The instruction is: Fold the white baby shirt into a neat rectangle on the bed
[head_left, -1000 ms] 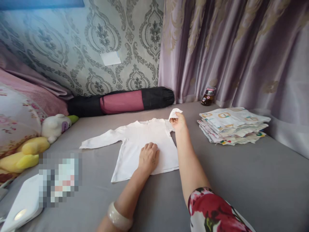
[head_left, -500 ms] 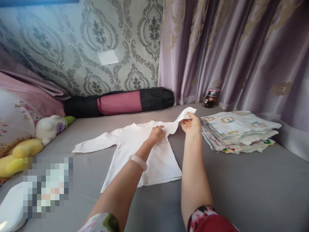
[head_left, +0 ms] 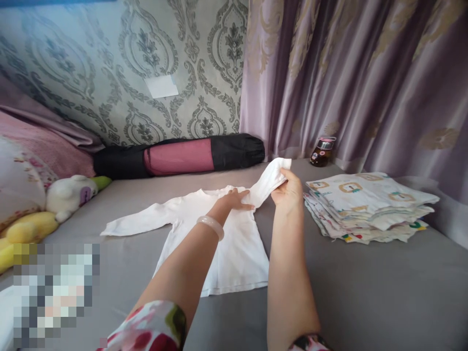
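A small white long-sleeved shirt (head_left: pixel 234 253) lies spread on the grey bed sheet (head_left: pixel 351 287), its neckline away from me. My left hand (head_left: pixel 236 199) rests on the shirt near the right shoulder seam, fingers spread over the cloth. The sleeve on the right is lifted off the sheet and bent upward, with my right hand (head_left: pixel 288 187) pinching it near the cuff. Flat on the sheet, the other sleeve (head_left: pixel 139 218) stretches out to the left. My left forearm covers part of the shirt's front.
To the right is a stack of folded printed cloths (head_left: pixel 369 200), with a dark bottle (head_left: pixel 321 152) behind it. A black and pink rolled bag (head_left: pixel 179 157) lies along the wall. Plush toys (head_left: pixel 69 195) sit at the left, above a blurred patch (head_left: pixel 58 297).
My right hand has drawn the sleeve slightly inward, and the sleeve now angles more steeply upward. My left hand's fingers have spread wider at the shoulder. The view has shifted slightly.
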`<state>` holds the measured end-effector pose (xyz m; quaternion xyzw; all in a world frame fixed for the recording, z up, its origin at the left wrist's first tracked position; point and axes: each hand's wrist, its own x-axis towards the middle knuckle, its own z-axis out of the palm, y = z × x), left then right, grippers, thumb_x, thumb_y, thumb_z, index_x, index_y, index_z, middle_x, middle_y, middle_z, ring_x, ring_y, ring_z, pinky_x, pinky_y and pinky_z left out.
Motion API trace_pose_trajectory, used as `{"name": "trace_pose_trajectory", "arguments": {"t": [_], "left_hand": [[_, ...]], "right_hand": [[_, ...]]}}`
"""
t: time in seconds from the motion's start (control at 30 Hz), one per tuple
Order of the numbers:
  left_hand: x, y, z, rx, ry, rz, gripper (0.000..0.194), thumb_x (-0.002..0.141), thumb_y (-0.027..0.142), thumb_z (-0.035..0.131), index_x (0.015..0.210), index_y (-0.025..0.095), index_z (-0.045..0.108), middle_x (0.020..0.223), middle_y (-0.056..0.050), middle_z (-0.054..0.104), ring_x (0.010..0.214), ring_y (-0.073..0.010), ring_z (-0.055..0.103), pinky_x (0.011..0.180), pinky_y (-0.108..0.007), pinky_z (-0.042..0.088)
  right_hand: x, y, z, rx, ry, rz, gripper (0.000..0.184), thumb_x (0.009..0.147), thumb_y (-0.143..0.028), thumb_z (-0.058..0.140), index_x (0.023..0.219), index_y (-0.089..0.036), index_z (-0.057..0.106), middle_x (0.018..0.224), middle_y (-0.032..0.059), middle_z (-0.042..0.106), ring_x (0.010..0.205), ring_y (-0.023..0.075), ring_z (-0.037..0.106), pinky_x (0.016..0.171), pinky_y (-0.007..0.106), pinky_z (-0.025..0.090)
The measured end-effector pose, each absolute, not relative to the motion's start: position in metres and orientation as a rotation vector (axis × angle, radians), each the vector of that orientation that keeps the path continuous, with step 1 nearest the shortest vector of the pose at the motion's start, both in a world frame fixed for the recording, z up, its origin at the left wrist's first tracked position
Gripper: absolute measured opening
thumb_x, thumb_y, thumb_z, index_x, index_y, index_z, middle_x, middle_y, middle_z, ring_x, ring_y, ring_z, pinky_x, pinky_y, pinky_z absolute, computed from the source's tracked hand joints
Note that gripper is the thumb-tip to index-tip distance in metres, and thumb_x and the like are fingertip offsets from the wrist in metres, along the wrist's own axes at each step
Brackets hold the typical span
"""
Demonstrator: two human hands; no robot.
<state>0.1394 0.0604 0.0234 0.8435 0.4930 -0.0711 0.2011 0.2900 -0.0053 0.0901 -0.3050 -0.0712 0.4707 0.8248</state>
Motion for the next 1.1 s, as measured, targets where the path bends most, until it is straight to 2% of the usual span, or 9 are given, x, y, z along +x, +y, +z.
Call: {"name": "trace_pose_trajectory", "arguments": {"t": [0.17, 0.3, 0.43, 0.53, 0.6, 0.7, 0.83, 1.0, 1.1], "left_hand": [[0.150, 0.069, 0.044, 2.316, 1.380, -0.383, 0.114, 0.057, 0.082, 0.061, 0.153, 0.037, 0.020, 0.160, -0.013, 0.021, 0.141, -0.0460, 0.025, 0.104, -0.058, 0.035], [0.150, 0.068, 0.043, 2.318, 1.377, -0.359, 0.112, 0.060, 0.077, 0.066, 0.153, 0.034, 0.021, 0.160, -0.015, 0.021, 0.142, -0.0446, 0.023, 0.104, -0.057, 0.034], [0.137, 0.054, 0.025, 2.314, 1.381, 0.033, 0.102, 0.068, 0.069, 0.066, 0.152, 0.026, 0.026, 0.148, -0.019, 0.040, 0.138, -0.0400, 0.033, 0.105, -0.051, 0.035], [0.119, 0.037, 0.011, 2.147, 1.410, 0.380, 0.085, 0.076, 0.058, 0.065, 0.146, 0.019, 0.038, 0.128, -0.017, 0.056, 0.123, -0.0321, 0.050, 0.102, -0.042, 0.038], [0.103, 0.024, 0.006, 1.926, 1.413, 0.590, 0.074, 0.078, 0.049, 0.067, 0.141, 0.017, 0.044, 0.117, -0.013, 0.061, 0.111, -0.0261, 0.056, 0.097, -0.036, 0.043], [0.073, 0.004, 0.003, 1.534, 1.400, 0.852, 0.059, 0.082, 0.039, 0.065, 0.134, 0.016, 0.050, 0.105, -0.010, 0.065, 0.095, -0.0196, 0.061, 0.086, -0.030, 0.048], [0.037, -0.014, -0.001, 1.116, 1.457, 1.129, 0.039, 0.084, 0.031, 0.063, 0.119, 0.015, 0.056, 0.096, -0.009, 0.065, 0.084, -0.0170, 0.063, 0.076, -0.028, 0.051], [0.019, -0.020, -0.013, 0.769, 1.306, 1.412, 0.040, 0.085, 0.021, 0.062, 0.123, 0.015, 0.050, 0.091, -0.008, 0.066, 0.079, -0.0139, 0.065, 0.079, -0.029, 0.053], [0.019, -0.018, -0.015, 0.721, 1.199, 1.471, 0.040, 0.083, 0.022, 0.065, 0.121, 0.015, 0.053, 0.090, -0.008, 0.066, 0.080, -0.0146, 0.066, 0.083, -0.032, 0.052]], "right_hand": [[0.276, -0.001, 0.093, -0.672, -0.149, 1.077, 0.026, 0.072, -0.006, 0.056, 0.094, -0.016, 0.065, 0.067, -0.0031, 0.068, 0.071, 0.0136, 0.068, 0.069, 0.024, 0.059], [0.265, 0.000, 0.097, -0.665, -0.121, 1.139, 0.024, 0.075, -0.004, 0.057, 0.094, -0.016, 0.066, 0.066, -0.0033, 0.068, 0.068, 0.0109, 0.067, 0.066, 0.018, 0.057], [0.256, 0.003, 0.095, -0.675, -0.140, 1.172, 0.020, 0.074, -0.003, 0.062, 0.089, -0.016, 0.066, 0.070, -0.0031, 0.070, 0.068, 0.0092, 0.067, 0.064, 0.014, 0.054], [0.247, 0.008, 0.088, -0.692, -0.136, 1.187, 0.023, 0.073, -0.003, 0.062, 0.092, -0.016, 0.067, 0.075, -0.0024, 0.071, 0.071, 0.0099, 0.067, 0.067, 0.016, 0.055], [0.238, 0.012, 0.083, -0.725, -0.146, 1.199, 0.023, 0.072, -0.003, 0.062, 0.091, -0.016, 0.067, 0.075, -0.0025, 0.072, 0.070, 0.0095, 0.067, 0.065, 0.016, 0.054], [0.223, 0.017, 0.076, -0.793, -0.171, 1.215, 0.021, 0.071, 0.000, 0.062, 0.085, -0.015, 0.065, 0.070, -0.0035, 0.070, 0.064, 0.0087, 0.065, 0.059, 0.015, 0.051], [0.198, 0.021, 0.065, -0.894, -0.254, 1.242, 0.020, 0.069, 0.000, 0.061, 0.081, -0.015, 0.064, 0.063, -0.0045, 0.066, 0.059, 0.0097, 0.063, 0.054, 0.016, 0.049], [0.173, 0.022, 0.047, -1.012, -0.387, 1.306, 0.020, 0.064, 0.000, 0.061, 0.078, -0.015, 0.064, 0.061, -0.0037, 0.065, 0.056, 0.0112, 0.061, 0.052, 0.018, 0.049], [0.165, 0.024, 0.033, -1.080, -0.425, 1.318, 0.019, 0.063, -0.001, 0.059, 0.074, -0.015, 0.062, 0.059, -0.0038, 0.063, 0.055, 0.0112, 0.060, 0.051, 0.018, 0.049]]}}
